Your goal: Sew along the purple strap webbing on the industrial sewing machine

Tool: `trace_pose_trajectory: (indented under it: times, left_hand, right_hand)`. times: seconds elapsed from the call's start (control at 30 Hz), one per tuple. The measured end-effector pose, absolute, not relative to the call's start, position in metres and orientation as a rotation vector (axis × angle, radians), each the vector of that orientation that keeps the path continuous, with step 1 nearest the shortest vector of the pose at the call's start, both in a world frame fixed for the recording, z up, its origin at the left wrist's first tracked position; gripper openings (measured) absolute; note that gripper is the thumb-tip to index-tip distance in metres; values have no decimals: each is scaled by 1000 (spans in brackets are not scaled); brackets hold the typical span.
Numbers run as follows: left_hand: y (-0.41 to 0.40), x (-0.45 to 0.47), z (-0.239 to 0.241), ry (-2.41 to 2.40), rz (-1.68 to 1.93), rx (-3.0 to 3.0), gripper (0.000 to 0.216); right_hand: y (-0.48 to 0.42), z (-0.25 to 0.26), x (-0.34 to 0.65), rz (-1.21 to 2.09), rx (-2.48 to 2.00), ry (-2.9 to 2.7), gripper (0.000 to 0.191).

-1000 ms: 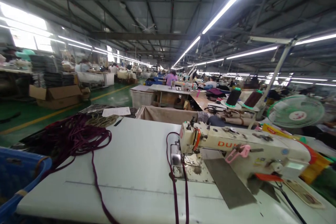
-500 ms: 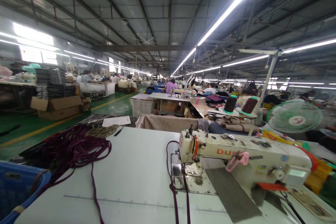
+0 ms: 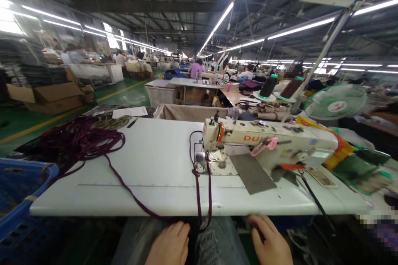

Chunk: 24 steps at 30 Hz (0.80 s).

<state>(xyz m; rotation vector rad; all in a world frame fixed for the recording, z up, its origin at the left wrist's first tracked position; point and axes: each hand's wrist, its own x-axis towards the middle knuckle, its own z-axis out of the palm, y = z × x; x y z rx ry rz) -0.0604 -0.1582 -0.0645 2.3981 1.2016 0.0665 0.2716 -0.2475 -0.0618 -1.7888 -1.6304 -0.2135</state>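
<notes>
Our view has dropped – both hands now show: left hand [image 3: 169,243] and right hand [image 3: 271,242] resting flat on our lap, holding nothing, the maroon cord [image 3: 199,182] hanging at 12 o'clock

Both hands lie low at the near edge of the table [image 3: 174,198], backs up: left hand [image 3: 169,243] resting on the lap with fingers loosely together, right hand [image 3: 271,242] beside it, well apart, fingers curled slightly, neither gripping anything visible.
</notes>
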Motion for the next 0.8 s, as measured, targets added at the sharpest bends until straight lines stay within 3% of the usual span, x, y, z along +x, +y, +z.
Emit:
trace_pose_trajectory:
  times: [0.13,0.23,0.37,0.47,0.67,0.8]
  left_hand:
    - [-164,-54,-47,1236,143,2436,50]
    - [-163,-48,-40,1247,-14,2300,64]
    - [-164,-41,-26,847,-15,1995,39]
    - [-164,-36,1,573,140,1775,36]
    - [-160,-26,72,580,89,1807,20]
    - [-171,-26,91,339,163,2047,19]
  right_hand:
    - [-245,-39,248,-387,-1696,-1717,27]
    - [-233,-27,232,-390,-1645,-1794,34]
    - [-215,-19,215,-299,-1624,-1881,50]
    - [-201,-11,205,-197,-1610,-1951,61]
    - [-157,7,195,-122,-1560,-2045,59]
    - [-118,6,196,-163,-1519,-2074,56]
